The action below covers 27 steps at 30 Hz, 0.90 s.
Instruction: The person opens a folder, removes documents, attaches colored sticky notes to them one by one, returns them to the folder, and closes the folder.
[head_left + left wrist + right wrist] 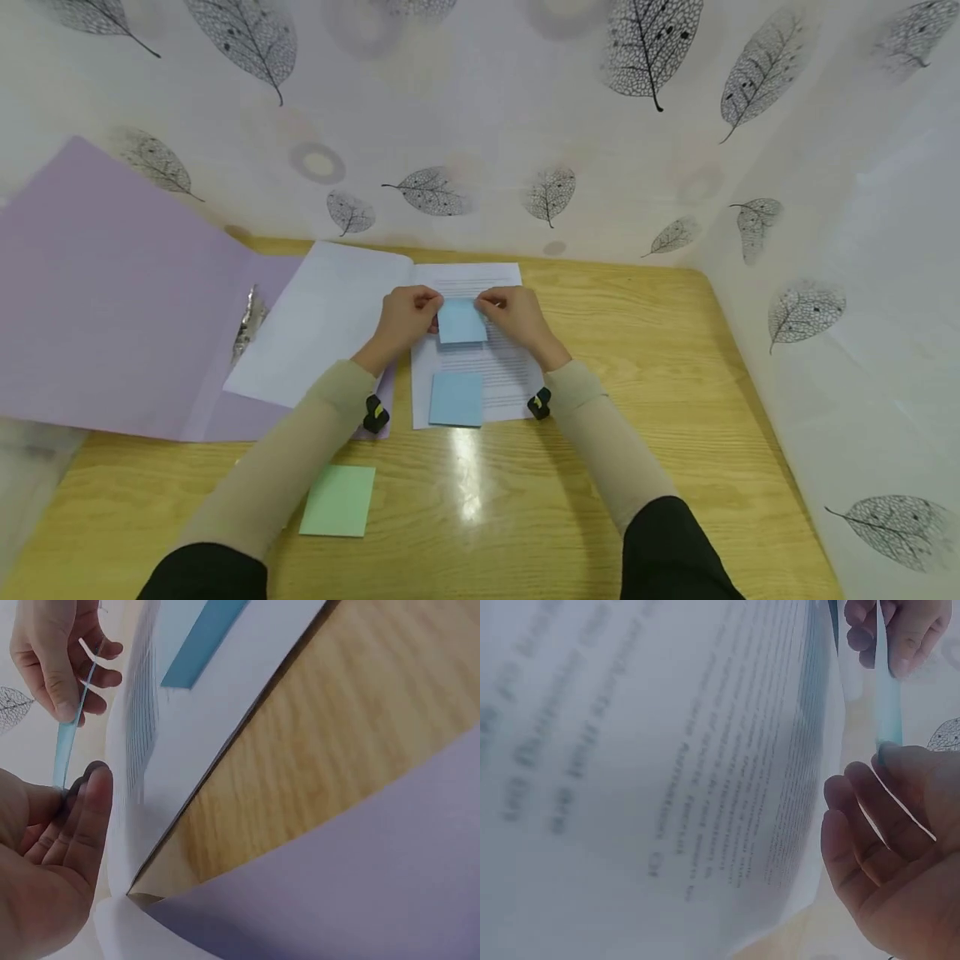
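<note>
A single blue sticky note hangs above the printed sheet, pinched at its two upper corners. My left hand holds the left corner between thumb and index finger; my right hand pinches the right one. From the side, in the left wrist view, the note is a thin blue strip stretched between both hands, raised off the paper. Below it, a blue sticky note pad lies on the lower part of the printed sheet, whose text lines run across the page.
A purple folder lies spread at the left, its metal clip showing beside a turned white sheet. Near the table's front sits a green sticky note pad, close to my left forearm. A leaf-patterned wall borders the wooden table.
</note>
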### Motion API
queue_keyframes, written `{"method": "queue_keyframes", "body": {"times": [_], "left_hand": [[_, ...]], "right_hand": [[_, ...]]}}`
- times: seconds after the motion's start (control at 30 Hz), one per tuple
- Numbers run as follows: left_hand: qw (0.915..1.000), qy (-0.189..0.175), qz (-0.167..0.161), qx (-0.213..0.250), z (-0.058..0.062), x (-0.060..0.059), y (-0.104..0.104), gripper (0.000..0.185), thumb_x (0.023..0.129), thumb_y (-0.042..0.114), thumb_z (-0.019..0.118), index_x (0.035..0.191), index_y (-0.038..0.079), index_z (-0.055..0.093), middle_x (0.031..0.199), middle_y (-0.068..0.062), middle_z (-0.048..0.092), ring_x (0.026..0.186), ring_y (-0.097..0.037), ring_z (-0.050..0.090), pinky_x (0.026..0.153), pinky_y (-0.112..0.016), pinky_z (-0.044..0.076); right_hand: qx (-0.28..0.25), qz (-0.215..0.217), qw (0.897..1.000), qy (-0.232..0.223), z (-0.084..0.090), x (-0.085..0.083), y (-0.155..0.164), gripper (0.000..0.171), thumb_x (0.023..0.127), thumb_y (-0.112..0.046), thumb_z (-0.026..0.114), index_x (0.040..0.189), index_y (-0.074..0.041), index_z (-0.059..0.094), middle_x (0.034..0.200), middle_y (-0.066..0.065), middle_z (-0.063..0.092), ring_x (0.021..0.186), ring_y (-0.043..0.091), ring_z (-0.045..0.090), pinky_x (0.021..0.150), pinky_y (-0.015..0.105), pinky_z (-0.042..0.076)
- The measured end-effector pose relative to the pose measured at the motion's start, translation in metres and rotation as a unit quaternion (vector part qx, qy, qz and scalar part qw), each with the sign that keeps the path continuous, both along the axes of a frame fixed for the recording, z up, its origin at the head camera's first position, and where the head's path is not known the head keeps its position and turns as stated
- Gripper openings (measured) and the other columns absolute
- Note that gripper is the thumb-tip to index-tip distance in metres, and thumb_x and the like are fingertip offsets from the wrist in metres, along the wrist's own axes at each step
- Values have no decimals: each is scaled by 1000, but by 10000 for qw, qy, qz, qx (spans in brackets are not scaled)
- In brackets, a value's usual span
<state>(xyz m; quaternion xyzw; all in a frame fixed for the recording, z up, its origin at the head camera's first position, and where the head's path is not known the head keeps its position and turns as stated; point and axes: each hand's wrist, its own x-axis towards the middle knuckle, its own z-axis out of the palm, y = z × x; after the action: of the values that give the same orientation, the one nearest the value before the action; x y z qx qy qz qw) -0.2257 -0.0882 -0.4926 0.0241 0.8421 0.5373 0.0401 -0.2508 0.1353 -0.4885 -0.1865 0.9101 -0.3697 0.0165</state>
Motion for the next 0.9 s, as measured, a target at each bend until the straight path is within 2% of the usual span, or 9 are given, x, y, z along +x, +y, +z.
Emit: {"method": "queue_keyframes", "body": {"times": [0.2, 0.3, 0.4, 0.5, 0.6, 0.7, 0.9], "left_hand": [[9964, 172, 256, -789, -9, -14, 2, 22, 104, 17, 67, 111, 1, 79, 89, -17, 78, 58, -12, 66, 56, -20, 52], [9948, 212, 290, -958, -17, -18, 5, 19, 102, 16, 69, 106, 1, 79, 90, -15, 78, 65, -17, 69, 60, -23, 54], [9928, 398, 289, -1091, -23, -21, 8, 18, 100, 16, 70, 103, 1, 79, 92, -14, 78, 76, -24, 70, 69, -30, 56], [9897, 607, 266, -1268, -26, -22, 11, 19, 98, 17, 71, 103, 0, 78, 94, -15, 77, 86, -29, 69, 78, -39, 57], [9868, 718, 225, -1435, -28, -21, 12, 20, 97, 17, 73, 105, -2, 76, 93, -17, 75, 88, -32, 68, 83, -44, 56], [9831, 817, 187, -1627, -29, -20, 13, 23, 97, 17, 74, 110, -2, 74, 91, -17, 74, 85, -32, 67, 83, -45, 54], [9823, 895, 129, -1639, -30, -19, 15, 25, 98, 15, 73, 114, -3, 71, 89, -18, 73, 82, -32, 66, 80, -45, 54]], "right_hand": [[350, -112, 9987, -358, -4, -13, -7, 25, 105, -23, 67, 115, -4, 80, 111, 13, 81, 87, 23, 71, 73, 28, 55], [373, -223, 9977, -520, -6, -15, -9, 25, 104, -22, 68, 115, -3, 80, 113, 14, 80, 91, 25, 72, 76, 31, 57], [356, -310, 9974, -542, -6, -16, -10, 25, 103, -22, 70, 114, -2, 81, 113, 15, 80, 98, 28, 74, 85, 37, 61], [390, -356, 9974, -497, -8, -17, -10, 23, 102, -21, 72, 111, -3, 82, 110, 14, 81, 100, 29, 75, 89, 41, 61], [454, -388, 9972, -446, -10, -19, -11, 22, 100, -22, 73, 109, -3, 82, 107, 13, 81, 97, 28, 75, 88, 41, 61], [527, -455, 9968, -402, -13, -20, -11, 21, 100, -22, 74, 108, -4, 82, 104, 12, 81, 94, 26, 73, 85, 39, 60], [687, -664, 9946, -394, -17, -19, -14, 23, 101, -26, 73, 107, -6, 82, 102, 11, 80, 89, 25, 71, 79, 38, 58]]}}
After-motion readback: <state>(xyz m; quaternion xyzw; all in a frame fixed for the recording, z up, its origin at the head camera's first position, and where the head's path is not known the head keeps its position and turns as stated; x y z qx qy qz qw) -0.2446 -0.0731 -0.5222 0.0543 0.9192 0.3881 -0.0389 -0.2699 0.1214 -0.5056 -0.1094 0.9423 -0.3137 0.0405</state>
